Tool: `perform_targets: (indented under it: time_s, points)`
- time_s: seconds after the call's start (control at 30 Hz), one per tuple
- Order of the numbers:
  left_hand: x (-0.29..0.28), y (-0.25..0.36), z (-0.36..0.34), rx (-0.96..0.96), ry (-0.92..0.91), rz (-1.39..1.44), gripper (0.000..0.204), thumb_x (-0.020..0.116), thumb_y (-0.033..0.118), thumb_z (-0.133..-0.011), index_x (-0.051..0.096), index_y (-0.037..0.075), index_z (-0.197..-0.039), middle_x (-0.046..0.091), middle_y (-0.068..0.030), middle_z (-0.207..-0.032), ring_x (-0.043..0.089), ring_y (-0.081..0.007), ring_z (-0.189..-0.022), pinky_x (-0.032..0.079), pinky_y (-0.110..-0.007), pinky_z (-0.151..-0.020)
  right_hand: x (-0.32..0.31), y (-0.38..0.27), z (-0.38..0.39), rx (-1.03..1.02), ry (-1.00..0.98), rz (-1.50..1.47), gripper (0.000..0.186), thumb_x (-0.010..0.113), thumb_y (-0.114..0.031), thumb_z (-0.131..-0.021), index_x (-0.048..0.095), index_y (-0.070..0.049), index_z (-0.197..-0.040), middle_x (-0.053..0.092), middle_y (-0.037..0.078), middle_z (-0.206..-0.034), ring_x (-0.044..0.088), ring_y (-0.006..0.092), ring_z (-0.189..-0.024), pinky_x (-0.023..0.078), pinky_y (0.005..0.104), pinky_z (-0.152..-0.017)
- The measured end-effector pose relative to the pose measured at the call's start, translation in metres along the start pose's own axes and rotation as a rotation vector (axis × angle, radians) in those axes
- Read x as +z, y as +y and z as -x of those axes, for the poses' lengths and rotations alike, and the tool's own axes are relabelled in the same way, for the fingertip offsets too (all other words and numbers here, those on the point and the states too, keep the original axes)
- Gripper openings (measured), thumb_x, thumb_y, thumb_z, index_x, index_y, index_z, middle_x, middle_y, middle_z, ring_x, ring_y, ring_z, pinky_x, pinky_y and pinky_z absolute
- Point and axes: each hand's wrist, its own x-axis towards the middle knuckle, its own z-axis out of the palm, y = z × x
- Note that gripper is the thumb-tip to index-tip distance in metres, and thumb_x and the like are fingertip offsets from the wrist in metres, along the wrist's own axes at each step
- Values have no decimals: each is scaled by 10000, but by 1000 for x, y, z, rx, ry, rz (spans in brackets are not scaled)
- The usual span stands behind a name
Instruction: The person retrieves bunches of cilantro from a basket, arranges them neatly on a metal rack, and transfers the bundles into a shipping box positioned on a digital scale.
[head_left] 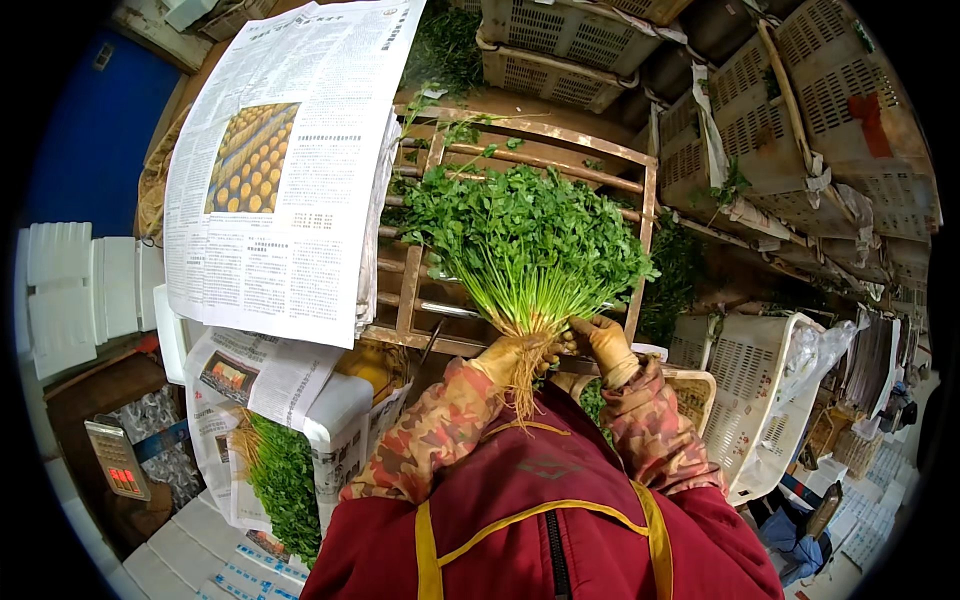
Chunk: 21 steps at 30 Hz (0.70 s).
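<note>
A large bunch of coriander (540,235) lies with its leaves spread away from me over a rusty slatted metal rack (408,290). Its pale stems narrow toward me into a tangle of brown roots (525,375). My left hand (500,358), in a tan glove, is closed round the root end from the left. On the right, my right hand (604,348), gloved too, grips the base of the stems with bent fingers; some fingertips are hidden behind the roots. A thick stack of newspaper sheets (280,240) rests on the left part of the rack, beside the leaves.
White plastic crates (565,40) stand at the back, with more crates (830,120) stacked at the right. Another crate (765,390) is near my right elbow. At lower left are more greens (285,480) in newspaper, a white foam box (340,410) and a scale with red digits (118,460).
</note>
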Motion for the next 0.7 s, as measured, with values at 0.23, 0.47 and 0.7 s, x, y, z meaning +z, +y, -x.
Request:
perform_targets:
  time_s: [0.23,0.47,0.7]
  points:
    - [5,-1,1,-12,54,7,403,712,342,-859,627,46,-1118,673,-54,-1005,604,-121,-740,509,-260,-618,15,-39,8,5,133,177,281,766,-206,-804,610,21,-861,647,102,-683,570,178,-473,446,311,-402]
    - [4,-1,-11,-80,221,-183,340,646,221,-918,598,20,-1187,661,-119,-1105,657,-186,-864,531,-291,-711,12,-5,-18,-288,-11,321,358,748,-260,-834,617,59,-931,649,64,-694,599,125,-539,423,265,-473]
    - [81,91,66,767,777,-1706,160,637,117,-803,679,42,-938,683,-139,-812,658,-349,-691,530,-418,-605,-3,-26,25,-43,-103,-176,344,548,-187,-968,523,50,-1217,692,180,-930,691,260,-732,556,336,-629]
